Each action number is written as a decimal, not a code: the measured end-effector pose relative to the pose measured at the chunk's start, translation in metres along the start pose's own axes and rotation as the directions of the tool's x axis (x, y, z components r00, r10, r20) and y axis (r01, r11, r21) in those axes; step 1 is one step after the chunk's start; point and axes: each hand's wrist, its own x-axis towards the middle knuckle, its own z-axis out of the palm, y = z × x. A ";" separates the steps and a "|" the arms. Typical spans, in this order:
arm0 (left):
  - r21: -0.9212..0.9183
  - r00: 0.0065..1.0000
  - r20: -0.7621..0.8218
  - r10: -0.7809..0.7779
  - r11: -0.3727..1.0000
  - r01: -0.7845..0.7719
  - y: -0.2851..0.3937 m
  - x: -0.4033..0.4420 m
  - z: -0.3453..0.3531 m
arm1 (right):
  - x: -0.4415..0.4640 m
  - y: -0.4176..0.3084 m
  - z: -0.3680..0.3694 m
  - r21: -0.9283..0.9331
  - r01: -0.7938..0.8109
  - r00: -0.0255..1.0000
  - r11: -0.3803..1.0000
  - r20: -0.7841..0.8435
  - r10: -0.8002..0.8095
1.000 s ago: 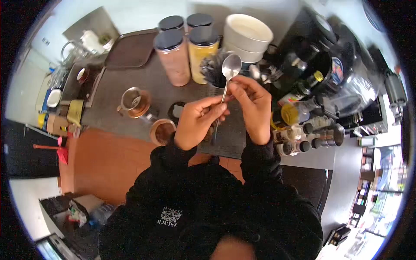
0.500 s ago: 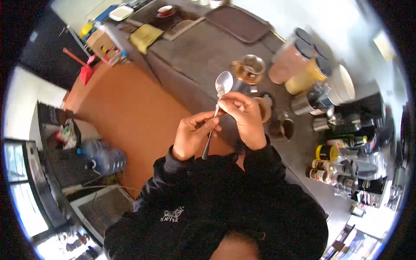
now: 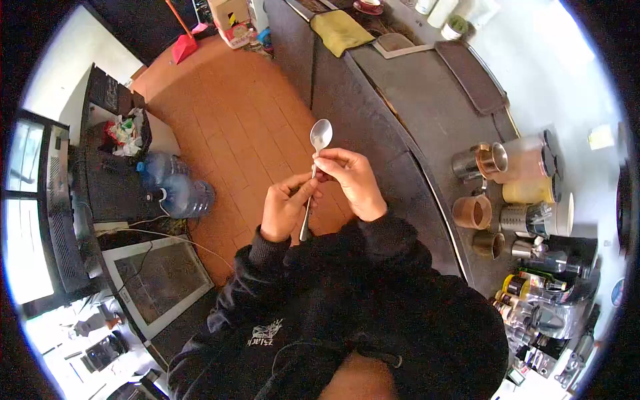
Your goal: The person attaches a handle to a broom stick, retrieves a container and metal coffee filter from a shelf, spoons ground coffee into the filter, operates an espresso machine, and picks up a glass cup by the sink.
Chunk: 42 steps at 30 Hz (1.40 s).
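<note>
A metal spoon (image 3: 321, 133) is held between my two hands in front of my chest, its bowl pointing away from me. My left hand (image 3: 287, 208) pinches the middle of the handle with thumb and fingers. Higher up, near the bowl, my right hand (image 3: 350, 181) grips the handle between thumb and forefinger. Something small and pale shows at the spoon's neck; I cannot make out what it is. Below the left fingers the end of the handle sticks out towards my body.
On the counter (image 3: 413, 87) to my right stand a metal pitcher (image 3: 469, 162), a cup of brown powder (image 3: 472, 212), a metal cup (image 3: 488, 245) and lidded jars (image 3: 529, 189). A yellow cloth (image 3: 340, 32) hangs over its far edge. Blue water jugs (image 3: 190, 195) stand on the left.
My view has turned to the right, so the counter lies further right and more floor shows. Both hands keep their hold on the spoon, which has shifted slightly left in view.
</note>
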 end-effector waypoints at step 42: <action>0.304 0.940 0.100 -0.325 0.910 0.282 0.030 0.441 -0.107 | 0.383 0.060 -0.117 0.650 0.105 0.696 0.753 -0.589 0.411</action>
